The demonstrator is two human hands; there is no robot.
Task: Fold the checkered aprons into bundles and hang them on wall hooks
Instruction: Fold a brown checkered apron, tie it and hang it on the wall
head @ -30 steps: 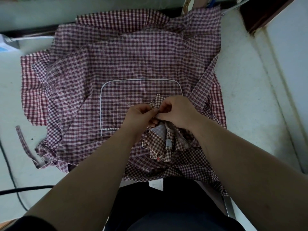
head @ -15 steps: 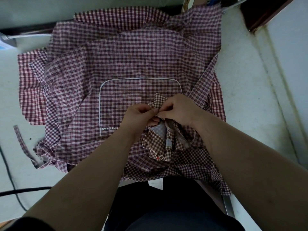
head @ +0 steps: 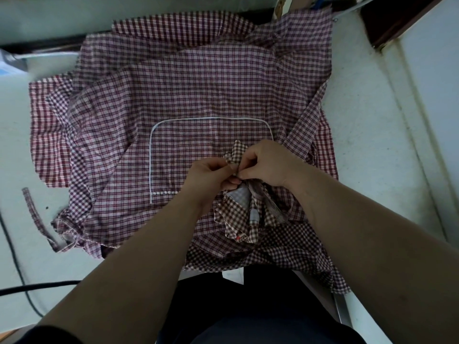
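Your left hand (head: pixel 211 176) and right hand (head: pixel 269 165) meet knuckle to knuckle over the near middle of the desk (head: pixel 372 125). Both hands have curled fingers and pinch the gathered top of the brown-checked apron (head: pixel 242 219). A short tuft of that apron stands up between the two hands. Its bunched folds fan out below them toward you, showing a pale inner face.

This bundle rests on the maroon-checked apron (head: pixel 193 95), which lies spread flat across the desk. Your hands sit over the near right corner of its pocket (head: pixel 198 150), which is outlined in white piping. More checked cloth shows under it: a red-checked layer (head: pixel 47 135) juts out at the left, and further layers show at the far edge. A loose strap (head: pixel 34 214) trails off the near left corner onto the desk. A black cable (head: pixel 32 287) crosses the near left edge.
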